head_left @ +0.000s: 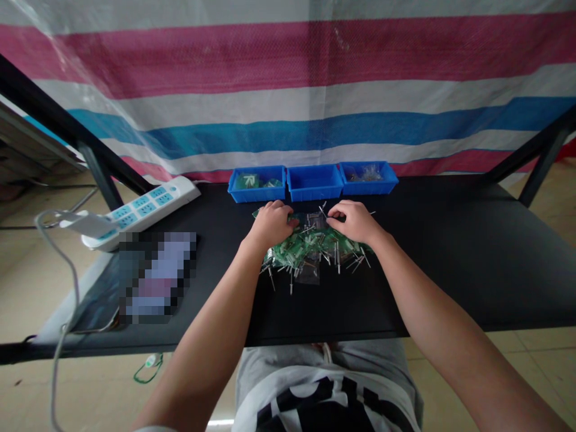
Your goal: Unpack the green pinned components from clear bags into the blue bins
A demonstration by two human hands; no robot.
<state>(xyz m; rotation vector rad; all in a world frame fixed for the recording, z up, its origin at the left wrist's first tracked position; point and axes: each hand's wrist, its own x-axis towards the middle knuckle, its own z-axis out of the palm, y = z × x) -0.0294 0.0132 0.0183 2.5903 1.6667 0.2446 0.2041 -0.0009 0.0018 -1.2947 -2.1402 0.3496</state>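
Sheeting hangs striped behind the black table bearing a pile.

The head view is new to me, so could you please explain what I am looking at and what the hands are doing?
Of course. There is no machine here: the left hand and right hand are a person's own, bare. The single picture comes from a camera worn on that person's head, looking forward and down, which is why the forearms reach in from the bottom edge.

On the black table lies a pile of green packets and thin metal pins. Behind it stand three blue bins in a row, and a white power strip lies to the left.

The left hand is at the pile's far left edge. The right hand seems to pinch a thin pin, but that is too small to be certain.
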